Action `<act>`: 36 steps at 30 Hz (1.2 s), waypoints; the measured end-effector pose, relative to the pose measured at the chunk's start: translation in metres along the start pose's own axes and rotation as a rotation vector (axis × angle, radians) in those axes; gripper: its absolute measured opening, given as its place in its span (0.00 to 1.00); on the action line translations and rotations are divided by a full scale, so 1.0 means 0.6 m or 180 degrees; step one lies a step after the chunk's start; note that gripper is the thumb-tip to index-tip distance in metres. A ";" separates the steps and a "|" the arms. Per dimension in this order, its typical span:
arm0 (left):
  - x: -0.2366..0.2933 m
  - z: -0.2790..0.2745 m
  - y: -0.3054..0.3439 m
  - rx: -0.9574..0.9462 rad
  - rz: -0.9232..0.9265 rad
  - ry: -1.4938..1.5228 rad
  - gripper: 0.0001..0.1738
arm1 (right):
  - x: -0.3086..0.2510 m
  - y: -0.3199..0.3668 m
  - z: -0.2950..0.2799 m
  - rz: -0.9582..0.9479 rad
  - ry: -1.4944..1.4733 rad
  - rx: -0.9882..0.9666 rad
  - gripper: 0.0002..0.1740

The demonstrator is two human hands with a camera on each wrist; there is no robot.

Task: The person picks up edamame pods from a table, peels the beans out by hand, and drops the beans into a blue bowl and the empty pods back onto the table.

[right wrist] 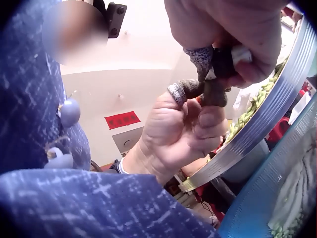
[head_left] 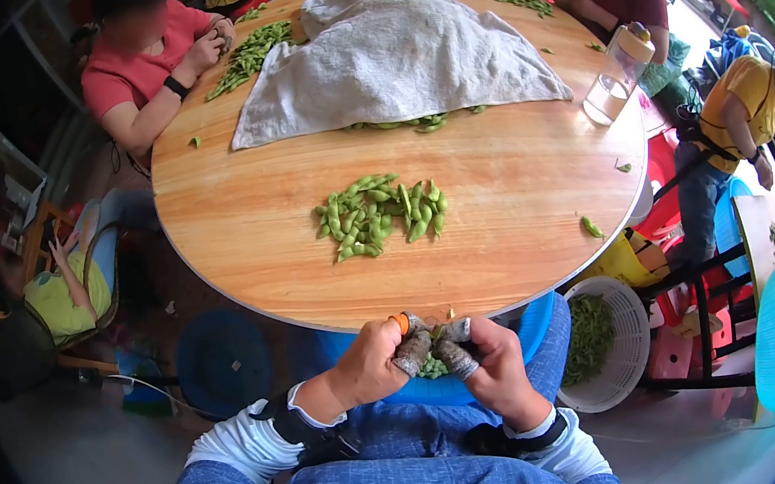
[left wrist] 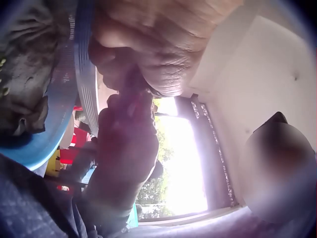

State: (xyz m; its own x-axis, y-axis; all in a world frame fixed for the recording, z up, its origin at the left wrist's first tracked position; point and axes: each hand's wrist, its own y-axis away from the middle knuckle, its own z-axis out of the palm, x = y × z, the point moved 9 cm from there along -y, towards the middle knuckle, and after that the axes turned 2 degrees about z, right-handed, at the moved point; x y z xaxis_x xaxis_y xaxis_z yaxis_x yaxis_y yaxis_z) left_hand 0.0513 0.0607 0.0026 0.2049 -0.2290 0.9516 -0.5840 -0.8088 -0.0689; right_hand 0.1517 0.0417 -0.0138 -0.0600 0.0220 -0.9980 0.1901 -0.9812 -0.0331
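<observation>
At the table's near edge my left hand (head_left: 368, 362) and right hand (head_left: 502, 373) meet, thumbs and forefingers pinched together. Grey knitted covers sheathe these fingertips, and an orange band circles one left finger. A sliver of green pod (head_left: 436, 335) shows between them, mostly hidden by the fingers. In the right wrist view the covered fingertips (right wrist: 216, 93) come together the same way. Below, shelled green beans (head_left: 431, 368) lie in a blue basin (head_left: 426, 394) over my lap. Ahead on the wooden table (head_left: 241, 231) sits a loose pile of green soybean pods (head_left: 369, 213).
A damp grey cloth (head_left: 394, 57) covers a heap of pods mid-table. A clear jug (head_left: 617, 78) stands at the right edge. Two people sit across with their own pods (head_left: 262, 49). A white basket (head_left: 627, 363) of pods stands on the floor at right.
</observation>
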 end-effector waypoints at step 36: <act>0.012 -0.038 -0.050 0.0582 0.0033 0.1600 0.09 | -0.028 -0.036 -0.016 -0.0114 -0.0113 0.0222 0.19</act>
State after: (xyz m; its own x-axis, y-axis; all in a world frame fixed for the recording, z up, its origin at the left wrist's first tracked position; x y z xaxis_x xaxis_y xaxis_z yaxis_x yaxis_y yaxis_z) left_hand 0.0524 0.0959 0.0187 -0.2279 0.0139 0.9736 -0.4285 -0.8993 -0.0875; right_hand 0.1580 0.0642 0.0030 -0.1006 0.0519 -0.9936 0.1185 -0.9909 -0.0638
